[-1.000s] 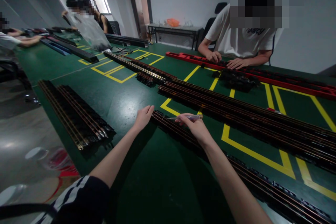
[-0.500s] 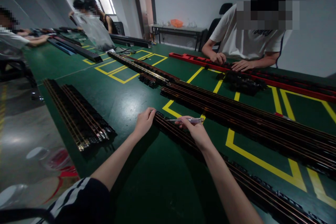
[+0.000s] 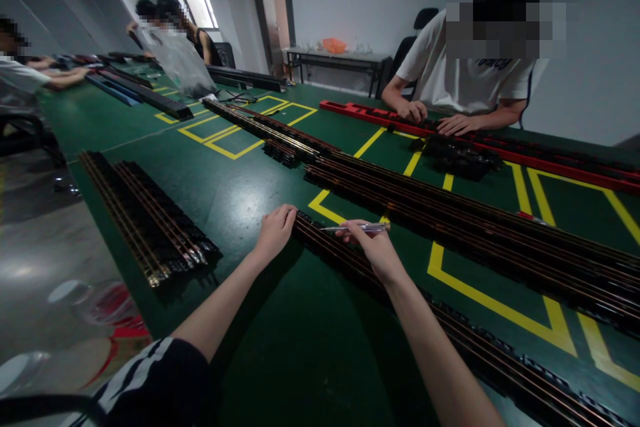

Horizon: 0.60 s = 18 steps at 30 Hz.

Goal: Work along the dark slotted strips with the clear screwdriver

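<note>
A long black strip with copper rails [image 3: 480, 340] runs from the table's middle toward the lower right. My left hand [image 3: 274, 232] grips its near end, fingers curled round it. Over the same strip my right hand [image 3: 374, 248] pinches a clear pen-like tool [image 3: 356, 228], which lies level and points left. Both forearms reach in from the bottom edge.
More copper-railed strips [image 3: 450, 213] lie beyond on the green table [image 3: 240, 187] with yellow tape lines. A shorter stack [image 3: 150, 220] sits at the left edge. Opposite, a person in a white shirt handles black parts [image 3: 457, 157] by a red rail [image 3: 500, 147]. Other people work far left.
My left hand has gone from stretched fingers to a curled grip on the strip's end. The right hand with the tool has stayed almost still; the view shifted slightly.
</note>
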Each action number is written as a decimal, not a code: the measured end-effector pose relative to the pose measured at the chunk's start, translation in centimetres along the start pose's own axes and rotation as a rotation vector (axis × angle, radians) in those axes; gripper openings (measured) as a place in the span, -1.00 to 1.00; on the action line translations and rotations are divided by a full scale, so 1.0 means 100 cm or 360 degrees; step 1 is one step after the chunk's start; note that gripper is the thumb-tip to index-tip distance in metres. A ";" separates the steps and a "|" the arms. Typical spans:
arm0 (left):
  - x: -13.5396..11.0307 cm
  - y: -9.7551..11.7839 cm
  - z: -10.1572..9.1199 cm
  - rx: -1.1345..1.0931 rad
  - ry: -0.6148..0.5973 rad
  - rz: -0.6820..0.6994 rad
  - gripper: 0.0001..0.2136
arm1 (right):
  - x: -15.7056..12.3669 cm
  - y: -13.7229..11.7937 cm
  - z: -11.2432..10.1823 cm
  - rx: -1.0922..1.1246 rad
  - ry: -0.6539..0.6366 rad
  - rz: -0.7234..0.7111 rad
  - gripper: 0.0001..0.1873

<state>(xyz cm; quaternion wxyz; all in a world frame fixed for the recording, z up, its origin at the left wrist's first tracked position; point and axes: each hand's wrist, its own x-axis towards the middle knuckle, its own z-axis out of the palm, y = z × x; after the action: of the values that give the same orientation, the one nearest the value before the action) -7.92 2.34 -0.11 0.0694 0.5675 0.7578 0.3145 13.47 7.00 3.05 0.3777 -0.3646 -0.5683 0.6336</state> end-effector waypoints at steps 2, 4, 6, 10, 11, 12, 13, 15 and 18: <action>-0.002 0.001 0.001 0.0029 0.0113 0.0034 -0.77 | -0.001 -0.001 0.000 -0.0013 -0.0006 0.0005 -0.68; -0.005 0.003 0.002 0.0108 0.0274 0.0110 -0.78 | -0.001 -0.002 -0.001 -0.0013 -0.0010 0.0018 -0.67; -0.008 0.005 0.002 0.0183 0.0399 0.0249 -0.81 | -0.002 -0.003 -0.001 -0.0014 -0.0016 0.0032 -0.67; -0.012 0.009 0.003 0.0199 0.0395 0.0609 -0.79 | 0.000 -0.001 -0.001 -0.0009 -0.0014 0.0020 -0.66; -0.012 0.009 0.004 0.0196 0.0347 0.0688 -0.78 | 0.000 0.000 -0.001 -0.0002 -0.0010 0.0011 -0.66; -0.012 0.009 0.004 0.0196 0.0289 0.0752 -0.76 | 0.001 0.001 -0.001 0.0009 -0.0006 0.0006 -0.66; -0.011 0.008 0.005 0.0202 0.0220 0.0802 -0.74 | 0.002 0.003 -0.001 0.0019 -0.0004 0.0002 -0.66; -0.011 0.007 0.006 0.0232 0.0080 0.0854 -0.71 | 0.003 0.004 -0.001 0.0035 -0.0002 0.0000 -0.67; -0.011 0.007 0.005 0.0287 -0.0047 0.0844 -0.69 | 0.003 0.004 -0.001 0.0042 0.0006 -0.0008 -0.68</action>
<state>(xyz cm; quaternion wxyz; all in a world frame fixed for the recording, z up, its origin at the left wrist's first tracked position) -6.71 1.67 -0.39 -0.0552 0.7544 0.6066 0.2448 13.43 7.29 2.59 0.3851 -0.3594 -0.5599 0.6396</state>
